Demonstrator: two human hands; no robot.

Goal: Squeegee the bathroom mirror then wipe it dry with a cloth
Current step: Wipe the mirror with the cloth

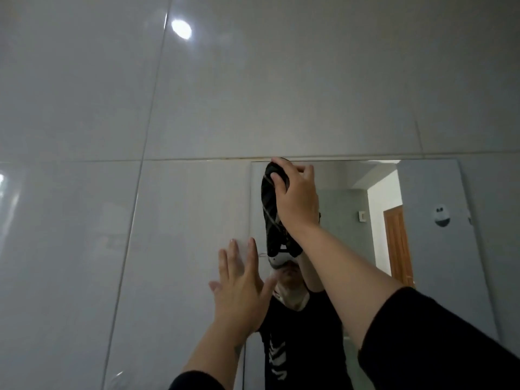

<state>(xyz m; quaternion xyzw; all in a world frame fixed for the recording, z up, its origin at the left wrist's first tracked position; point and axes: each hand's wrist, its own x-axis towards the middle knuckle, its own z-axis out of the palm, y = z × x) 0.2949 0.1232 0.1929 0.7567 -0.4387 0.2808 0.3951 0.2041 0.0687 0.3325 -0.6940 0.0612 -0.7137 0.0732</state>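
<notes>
Head view: cloth (271, 209) hangs against mirror (430, 277), long axis near vertical, top end at mirror's upper edge near its left side, lower end trailing down. Cloth dark, black with pale stripes, crumpled. Right hand (297, 198) raised, fingers curled over cloth's top, pressing it to mirror — forearm slants up from lower right, black sleeve (439, 342). Left hand (239, 288) open, holding nothing, fingers spread flat on tiled wall (197, 108) beside mirror's left edge.

Mirror (351, 175): lower edge cut off at 6 o'clock. Cloth (271, 209): right portion hidden behind right hand (295, 198). Small wall sticker (441, 216) at 3 o'clock: blurred, unidentifiable.
</notes>
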